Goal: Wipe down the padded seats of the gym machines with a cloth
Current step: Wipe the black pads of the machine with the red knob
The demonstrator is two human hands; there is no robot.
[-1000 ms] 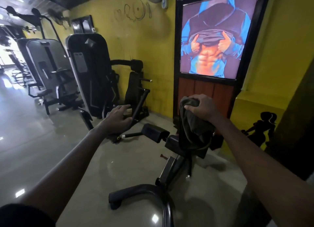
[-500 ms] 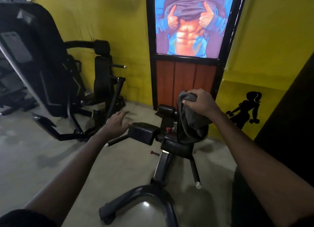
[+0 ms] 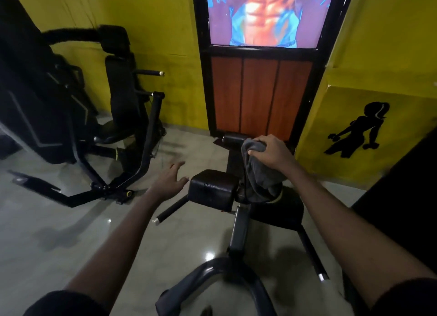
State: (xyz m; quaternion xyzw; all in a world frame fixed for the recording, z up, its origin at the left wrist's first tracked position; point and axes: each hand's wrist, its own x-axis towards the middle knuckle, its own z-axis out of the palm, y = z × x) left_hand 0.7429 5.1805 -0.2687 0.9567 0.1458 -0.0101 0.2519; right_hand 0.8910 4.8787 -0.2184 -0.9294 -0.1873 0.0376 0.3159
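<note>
Gripping the grey cloth (image 3: 260,176) in a bunch, the right hand (image 3: 269,153) curls its fingers over the top of the fabric, with what looks like the thumb pressed into the fold, so the loose end hangs down onto the low bench (image 3: 238,230) just behind the square black pad (image 3: 212,190); gathered that way, I judge, the cloth is thick enough to press and drag across padding rather than flap; the left hand (image 3: 169,180) hangs in the air just beside the pad's left edge, not touching it, fingers straight and spread, thumb out toward the pad (probably for balance, or ready to steady the pad while the other hand wipes); a second, rounder pad (image 3: 233,140) sits farther back near the door (image 3: 257,95), and the bench's wider cushion (image 3: 281,212) lies dark under the hanging cloth, to the right of the square pad; the larger machine (image 3: 47,116) to the left, with its own seat (image 3: 111,137), stands well apart against the yellow wall (image 3: 165,31); as for writing, none can be read: a faint mark on the square pad's front is too small to make out, the poster (image 3: 262,15) in the door shows a bare torso and no words in view, and the black painted figure (image 3: 361,131) on the wall at right holds dumbbells but carries no lettering
</note>
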